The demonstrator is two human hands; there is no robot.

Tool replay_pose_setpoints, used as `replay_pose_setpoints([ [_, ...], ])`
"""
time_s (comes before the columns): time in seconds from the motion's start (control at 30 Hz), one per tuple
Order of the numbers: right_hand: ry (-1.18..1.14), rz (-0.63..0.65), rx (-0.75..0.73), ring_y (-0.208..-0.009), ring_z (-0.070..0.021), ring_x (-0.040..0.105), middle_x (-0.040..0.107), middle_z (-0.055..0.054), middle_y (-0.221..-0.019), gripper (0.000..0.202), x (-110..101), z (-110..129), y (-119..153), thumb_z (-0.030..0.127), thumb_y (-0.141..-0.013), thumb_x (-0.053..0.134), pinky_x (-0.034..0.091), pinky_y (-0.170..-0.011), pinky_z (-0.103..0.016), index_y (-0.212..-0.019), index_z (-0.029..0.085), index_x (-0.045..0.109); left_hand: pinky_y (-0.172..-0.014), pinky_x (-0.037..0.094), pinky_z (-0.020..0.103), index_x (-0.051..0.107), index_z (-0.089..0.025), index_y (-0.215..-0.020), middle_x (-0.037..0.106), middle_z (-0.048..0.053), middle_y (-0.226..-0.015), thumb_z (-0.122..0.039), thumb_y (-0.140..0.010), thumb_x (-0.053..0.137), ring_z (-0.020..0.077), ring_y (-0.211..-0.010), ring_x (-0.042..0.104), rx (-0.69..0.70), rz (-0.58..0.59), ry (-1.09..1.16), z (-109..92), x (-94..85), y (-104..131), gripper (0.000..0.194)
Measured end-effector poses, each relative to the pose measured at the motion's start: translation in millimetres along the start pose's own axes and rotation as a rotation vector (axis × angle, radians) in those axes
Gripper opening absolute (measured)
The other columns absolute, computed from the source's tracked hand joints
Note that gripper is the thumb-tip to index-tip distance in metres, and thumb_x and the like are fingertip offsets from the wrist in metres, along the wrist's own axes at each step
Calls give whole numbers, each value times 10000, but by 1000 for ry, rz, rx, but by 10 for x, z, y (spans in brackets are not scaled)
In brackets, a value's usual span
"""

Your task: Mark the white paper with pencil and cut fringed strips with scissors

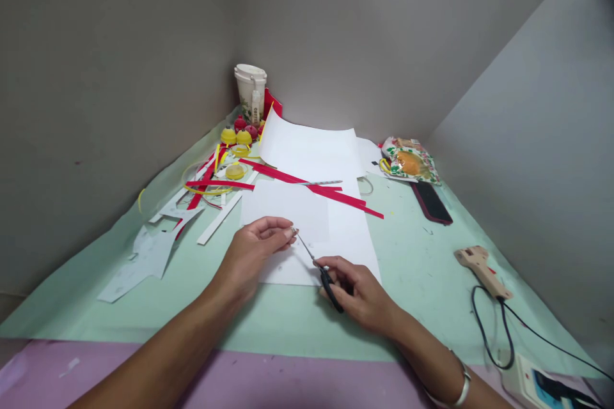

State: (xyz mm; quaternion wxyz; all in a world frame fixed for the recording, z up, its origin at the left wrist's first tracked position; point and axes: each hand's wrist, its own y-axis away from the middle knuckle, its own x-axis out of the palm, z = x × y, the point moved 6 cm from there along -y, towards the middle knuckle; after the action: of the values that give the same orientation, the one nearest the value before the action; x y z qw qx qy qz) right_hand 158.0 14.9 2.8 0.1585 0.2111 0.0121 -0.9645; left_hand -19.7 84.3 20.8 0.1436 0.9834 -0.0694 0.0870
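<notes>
Scissors [327, 281] are held in the person's right hand [357, 294] in the head view, above the near part of a white sheet [350, 252] on the green-covered counter [412, 294]. That hand's fingers curl around the handle; the left hand [247, 249] pinches a small pale piece [294, 229] between thumb and fingertips, right at the blade tips. A fine snip seems to be the step in hand; the next move would call for a firm pinch, fingertips clear of the edges. Black handles and narrow metal blades slant far and left; whether the blades are parted is too small to tell. Red strips [275, 172] lie farther off.
</notes>
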Motion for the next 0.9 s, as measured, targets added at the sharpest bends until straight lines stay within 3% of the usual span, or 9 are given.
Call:
replay_pose_setpoints([
  [0.9, -15, 9, 16, -560, -90, 397, 453, 52, -666, 349, 0, -6, 5, 157, -841, 521, 348, -542, -216, -1187, 189, 561, -749, 469, 255, 691, -190, -869, 716, 26, -786, -342, -672, 773, 158, -766, 649, 52, -23, -81, -38, -19, 4, 262],
])
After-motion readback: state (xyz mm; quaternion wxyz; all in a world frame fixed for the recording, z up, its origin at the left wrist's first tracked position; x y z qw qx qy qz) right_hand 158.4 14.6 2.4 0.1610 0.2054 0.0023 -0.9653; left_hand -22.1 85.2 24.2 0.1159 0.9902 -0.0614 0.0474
